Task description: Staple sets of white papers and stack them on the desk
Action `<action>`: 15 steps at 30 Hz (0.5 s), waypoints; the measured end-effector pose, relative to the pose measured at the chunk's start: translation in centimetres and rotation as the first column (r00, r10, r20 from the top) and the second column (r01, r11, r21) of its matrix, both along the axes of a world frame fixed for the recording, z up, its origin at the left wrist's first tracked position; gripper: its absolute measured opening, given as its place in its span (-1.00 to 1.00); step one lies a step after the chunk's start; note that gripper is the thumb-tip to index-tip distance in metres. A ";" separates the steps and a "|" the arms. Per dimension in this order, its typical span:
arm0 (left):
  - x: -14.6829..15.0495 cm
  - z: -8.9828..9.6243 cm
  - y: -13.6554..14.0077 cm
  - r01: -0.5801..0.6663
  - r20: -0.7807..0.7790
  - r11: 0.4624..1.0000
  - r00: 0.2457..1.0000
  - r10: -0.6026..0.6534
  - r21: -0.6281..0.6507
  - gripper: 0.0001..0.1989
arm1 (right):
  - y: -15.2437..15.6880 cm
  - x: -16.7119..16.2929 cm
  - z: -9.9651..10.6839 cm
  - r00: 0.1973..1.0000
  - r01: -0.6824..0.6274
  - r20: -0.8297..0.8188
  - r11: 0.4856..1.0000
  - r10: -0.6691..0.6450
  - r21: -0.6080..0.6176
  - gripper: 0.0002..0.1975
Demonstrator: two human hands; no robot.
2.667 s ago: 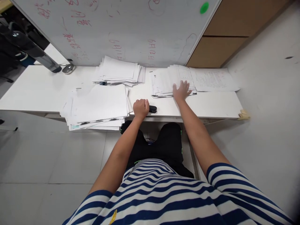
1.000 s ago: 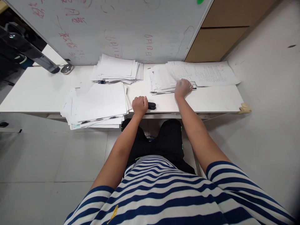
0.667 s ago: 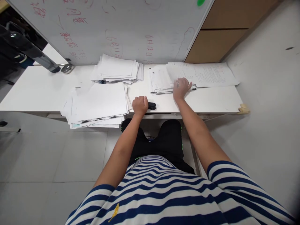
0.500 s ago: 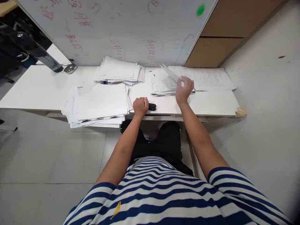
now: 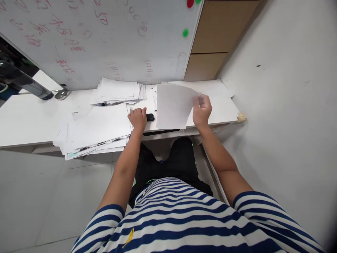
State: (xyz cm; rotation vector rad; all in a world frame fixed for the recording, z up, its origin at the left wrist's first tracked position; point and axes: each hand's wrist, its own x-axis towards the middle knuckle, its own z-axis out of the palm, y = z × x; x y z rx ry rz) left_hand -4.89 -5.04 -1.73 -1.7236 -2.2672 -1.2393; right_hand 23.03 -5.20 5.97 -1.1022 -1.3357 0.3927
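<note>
My right hand (image 5: 202, 110) pinches a white sheet of paper (image 5: 173, 107) by its right edge. The sheet is raised and slightly curved, and it hides most of the papers behind it. My left hand (image 5: 138, 118) is closed around a black stapler (image 5: 150, 117) on the desk; only its rounded end shows beyond the fingers. Close to that hand on the left lies a large, uneven pile of papers (image 5: 100, 123), which overhangs the desk's front edge. Behind it is a second stack of papers (image 5: 118, 90).
The narrow white desk (image 5: 23, 116) runs along a whiteboard (image 5: 105, 42) with red writing. A clear bottle (image 5: 28, 82) and a computer mouse (image 5: 62, 94) stand at the far left. More paper (image 5: 210, 89) lies on the right, near the wall (image 5: 276, 105).
My right hand has lifted the sheet clear and brought it nearer the desk's front edge, so it now hangs broad in front of me. My left hand stays on the stapler. The view has turned right.
</note>
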 end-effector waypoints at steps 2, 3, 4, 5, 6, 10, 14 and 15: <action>0.6 1.8 -0.5 0.140 0.180 0.979 0.970 -0.166 0.146 -0.41 | -0.7 -0.3 -0.1 1.000 -0.012 0.004 0.998 0.013 -0.064 -0.51; 1.1 2.7 -0.9 0.230 0.275 0.950 0.919 -0.283 0.211 -0.36 | -1.0 -0.4 -0.1 1.000 -0.025 0.003 0.996 0.026 -0.087 -0.51; 1.8 3.5 -1.3 0.321 0.368 0.910 0.839 -0.402 0.261 -0.34 | -1.2 -0.5 0.0 0.999 -0.039 0.002 0.994 0.039 -0.100 -0.51; 2.4 4.3 -1.7 0.407 0.440 0.868 0.749 -0.495 0.284 -0.36 | -1.3 -0.6 0.2 0.999 -0.048 0.004 0.993 0.049 -0.104 -0.50; 3.1 4.9 -2.1 0.472 0.493 0.833 0.672 -0.552 0.290 -0.42 | -1.2 -0.6 0.3 0.999 -0.052 0.009 0.993 0.053 -0.103 -0.49; 4.7 6.1 -2.8 0.514 0.632 0.801 0.519 -0.575 0.307 -0.59 | -0.8 -0.4 0.2 0.998 -0.058 -0.003 0.993 0.058 -0.099 -0.45; 4.7 5.6 -2.7 0.408 0.704 0.844 0.480 -0.523 0.349 -0.65 | -1.0 -0.8 -2.1 0.966 -0.228 -0.165 0.954 0.197 -0.194 -0.39; 4.7 5.5 -2.8 0.390 0.719 0.853 0.473 -0.510 0.348 -0.65 | -1.2 -1.1 -3.0 0.943 -0.296 -0.223 0.927 0.246 -0.230 -0.38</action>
